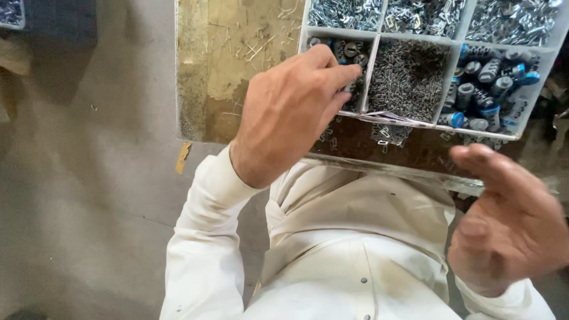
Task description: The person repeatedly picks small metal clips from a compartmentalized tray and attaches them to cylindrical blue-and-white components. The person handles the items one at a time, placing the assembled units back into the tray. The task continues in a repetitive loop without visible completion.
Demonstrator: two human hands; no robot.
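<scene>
left hand (290,112) at frame centre, fingertips dipped into compartment of small dark cylindrical parts (349,50) in white divided tray (373,56), grasp hidden, cannot tell; right hand (510,225) lower right, half-open, empty; parts judged light, rigid, best pinched singly by sides.

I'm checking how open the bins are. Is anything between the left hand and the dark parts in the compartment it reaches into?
Nothing visible. The left hand has its fingertips already inside the open compartment of dark cylindrical parts; no lid covers it.
</scene>
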